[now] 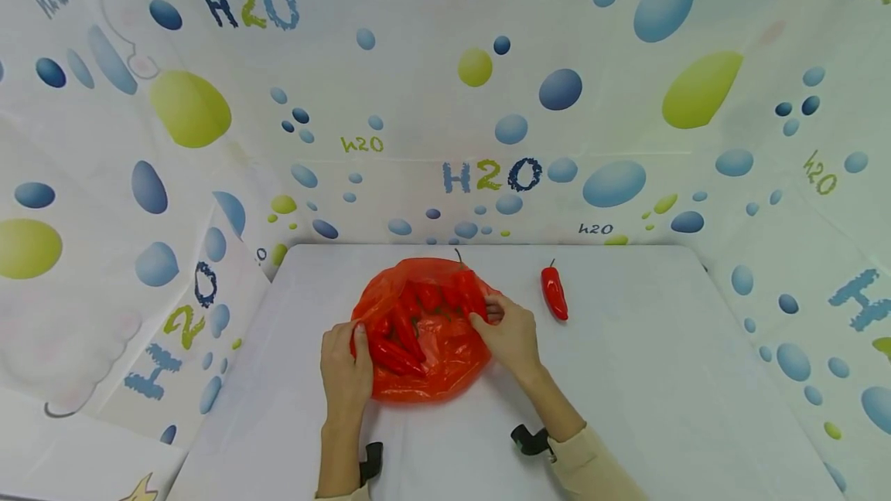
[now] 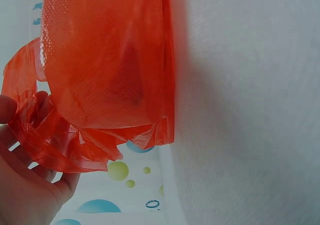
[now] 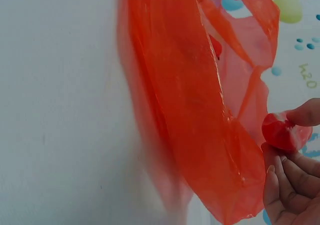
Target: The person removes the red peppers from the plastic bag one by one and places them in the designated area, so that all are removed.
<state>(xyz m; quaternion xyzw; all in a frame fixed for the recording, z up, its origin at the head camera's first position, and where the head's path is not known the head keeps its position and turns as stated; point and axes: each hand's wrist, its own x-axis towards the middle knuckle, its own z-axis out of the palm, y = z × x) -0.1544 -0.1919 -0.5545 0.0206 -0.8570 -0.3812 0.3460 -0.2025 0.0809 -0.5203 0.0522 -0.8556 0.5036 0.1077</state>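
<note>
A thin red plastic bag (image 1: 452, 366) lies with its mouth spread, and several red chili peppers (image 1: 405, 331) are inside. At its left side my left hand (image 1: 344, 366) grips the rim, thumb inside and fingers behind the film, as the left wrist view (image 2: 30, 180) also shows. My right hand (image 1: 513, 335) is at the bag's right edge. Between thumb and fingers it pinches the lower end of a red chili pepper (image 1: 470, 292), whose stem points away over the far rim. The right wrist view shows that pepper's red end (image 3: 285, 132) in the fingertips.
A single red chili pepper (image 1: 554, 294) lies on the white table (image 1: 640, 377) to the right of the bag. Behind the table and along both sides hangs a white sheet (image 1: 418, 83) printed with blue and green dots and lettering.
</note>
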